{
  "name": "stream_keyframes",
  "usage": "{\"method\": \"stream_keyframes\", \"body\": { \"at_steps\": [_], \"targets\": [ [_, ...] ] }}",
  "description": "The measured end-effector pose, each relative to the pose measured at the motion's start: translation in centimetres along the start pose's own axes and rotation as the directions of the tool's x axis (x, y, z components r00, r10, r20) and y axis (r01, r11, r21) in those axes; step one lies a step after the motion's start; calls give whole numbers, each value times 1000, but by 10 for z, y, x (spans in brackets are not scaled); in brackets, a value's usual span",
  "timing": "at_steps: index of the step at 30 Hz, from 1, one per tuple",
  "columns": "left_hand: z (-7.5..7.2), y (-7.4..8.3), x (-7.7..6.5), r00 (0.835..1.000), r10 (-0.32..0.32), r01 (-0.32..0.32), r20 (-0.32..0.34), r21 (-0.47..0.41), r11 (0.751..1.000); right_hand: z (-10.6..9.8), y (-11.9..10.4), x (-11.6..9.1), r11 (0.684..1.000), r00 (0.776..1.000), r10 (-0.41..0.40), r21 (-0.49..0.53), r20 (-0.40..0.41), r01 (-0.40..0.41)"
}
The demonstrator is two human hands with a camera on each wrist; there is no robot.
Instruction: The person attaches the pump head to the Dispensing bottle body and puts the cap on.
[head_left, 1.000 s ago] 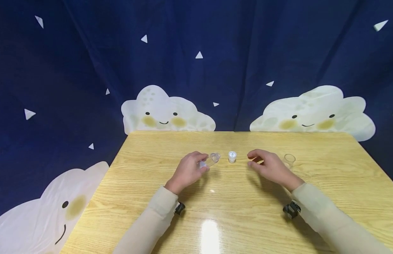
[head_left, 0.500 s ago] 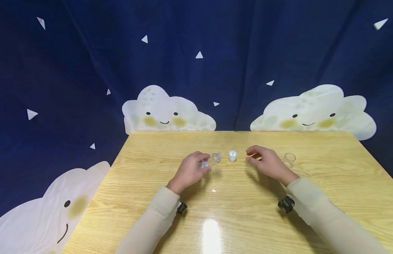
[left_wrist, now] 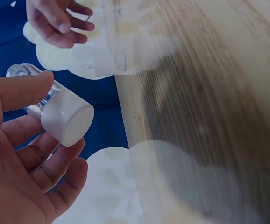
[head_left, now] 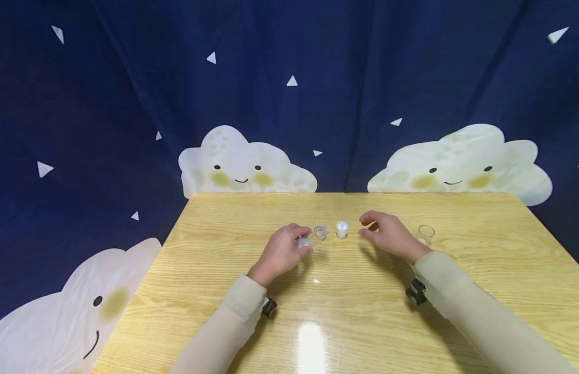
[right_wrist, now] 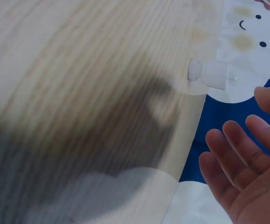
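Note:
My left hand (head_left: pixel 282 252) grips a small clear bottle (head_left: pixel 315 235) between thumb and fingers, tilted above the table. Its white end piece (left_wrist: pixel 68 116) faces the left wrist camera, and the clear narrow end points right in the head view. To the right of the bottle, a small white pump-like piece (head_left: pixel 342 229) stands upright on the table; the right wrist view shows this white piece (right_wrist: pixel 209 73) with a thin nozzle. My right hand (head_left: pixel 387 234) hovers just right of it, fingers loosely bent, apart from it and holding nothing.
A clear cup-shaped cover (head_left: pixel 426 235) stands on the wooden table (head_left: pixel 364 322) behind my right wrist, partly hidden. A dark blue curtain (head_left: pixel 252 62) with printed clouds hangs at the table's far edge.
My right hand has moved a little left and away from me, closer to the white piece. The left hand and bottle have shifted slightly right. The white piece stays put.

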State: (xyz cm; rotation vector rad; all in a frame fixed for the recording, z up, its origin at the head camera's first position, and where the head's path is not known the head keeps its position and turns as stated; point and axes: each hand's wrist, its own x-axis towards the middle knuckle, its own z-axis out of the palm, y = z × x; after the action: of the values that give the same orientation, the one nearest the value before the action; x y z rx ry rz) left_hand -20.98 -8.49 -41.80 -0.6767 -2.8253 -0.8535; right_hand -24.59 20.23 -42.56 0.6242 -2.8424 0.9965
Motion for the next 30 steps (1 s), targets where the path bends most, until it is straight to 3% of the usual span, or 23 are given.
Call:
{"method": "stream_keyframes", "body": {
  "at_steps": [17,30],
  "targets": [
    [1,-1,-3,1000,8,-8,-3,-2,1000,5,-10,15,999,999,-26,-29,27,27],
    [1,-2,-4,1000,11,-11,-9,-3,1000,15,-15,26,998,998,4,-60,68,0]
  ]
}}
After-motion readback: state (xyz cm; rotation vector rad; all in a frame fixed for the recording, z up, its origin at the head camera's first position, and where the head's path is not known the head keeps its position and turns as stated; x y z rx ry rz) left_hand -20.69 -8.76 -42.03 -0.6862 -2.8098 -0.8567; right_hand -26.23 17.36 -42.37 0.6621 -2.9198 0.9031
